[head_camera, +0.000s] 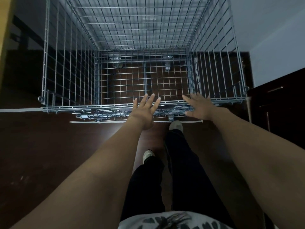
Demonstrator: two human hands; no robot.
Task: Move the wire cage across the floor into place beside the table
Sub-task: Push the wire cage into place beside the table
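the cage point(142, 63) stands open-topped on the dark floor point(49, 154), its near rim just ahead of the person's feet, a dark table point(280, 103) close by its right side. the left hand point(145, 108) and right hand point(198, 106) are spread flat with fingers splayed over the near rim, gripping nothing; contact is unclear.

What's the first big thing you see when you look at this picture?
A big silver wire cage with an open top fills the upper half, standing on the dark floor. The left hand and right hand stretch out, fingers spread, over its near top edge. Below, two pale shoes stand behind a white line on the floor.
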